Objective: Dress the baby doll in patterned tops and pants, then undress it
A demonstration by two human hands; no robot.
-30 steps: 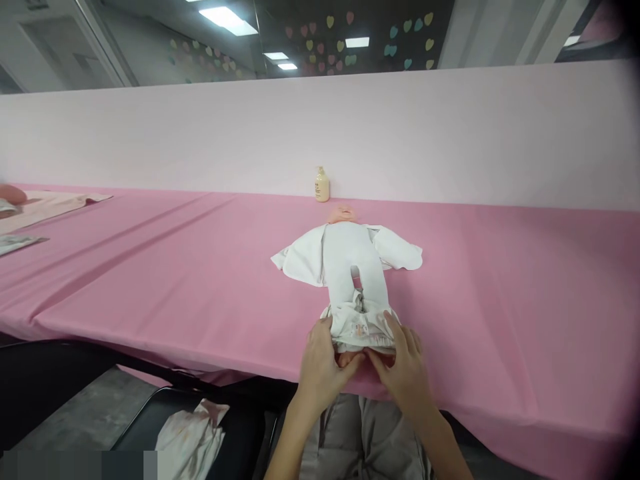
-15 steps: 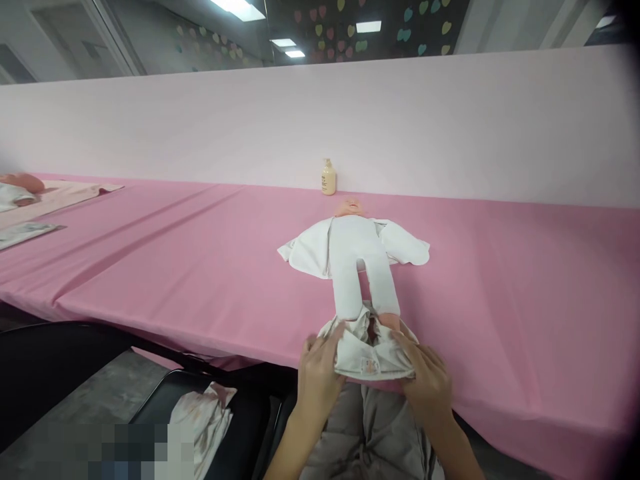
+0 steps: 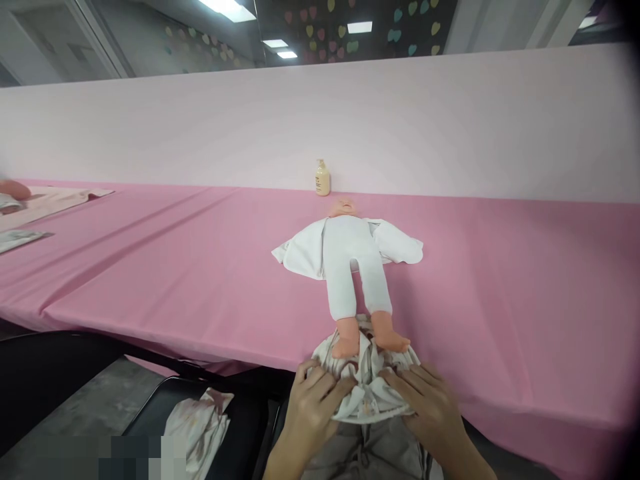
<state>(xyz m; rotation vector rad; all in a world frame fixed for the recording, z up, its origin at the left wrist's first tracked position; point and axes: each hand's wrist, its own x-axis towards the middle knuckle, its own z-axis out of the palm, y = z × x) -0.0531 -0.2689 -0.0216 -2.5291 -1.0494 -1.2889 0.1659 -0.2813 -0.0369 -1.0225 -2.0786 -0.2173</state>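
Observation:
A baby doll (image 3: 347,250) lies on its back on the pink-covered table, its legs toward me. It has a white body, and a white top (image 3: 304,252) is spread out on both sides of it. Its bare feet rest over bunched white printed baby pants (image 3: 367,390) at the table's front edge. My left hand (image 3: 320,397) grips the left side of the pants' band, fingers curled over the cloth. On the right side, my right hand (image 3: 425,397) pinches the same band. Both thumbs are partly hidden by cloth and fingers.
A yellow pump bottle (image 3: 323,179) stands behind the doll's head, against the white wall (image 3: 320,127). Far left on the pink table cover (image 3: 200,267) lie a cloth (image 3: 60,200) and part of another doll (image 3: 14,189). A black chair (image 3: 240,420) at lower left holds a crumpled printed cloth (image 3: 200,427).
The pants have come down toward me in both hands, and their opening has bunched up. Both of the doll's feet, mostly covered before, now show on top of the cloth.

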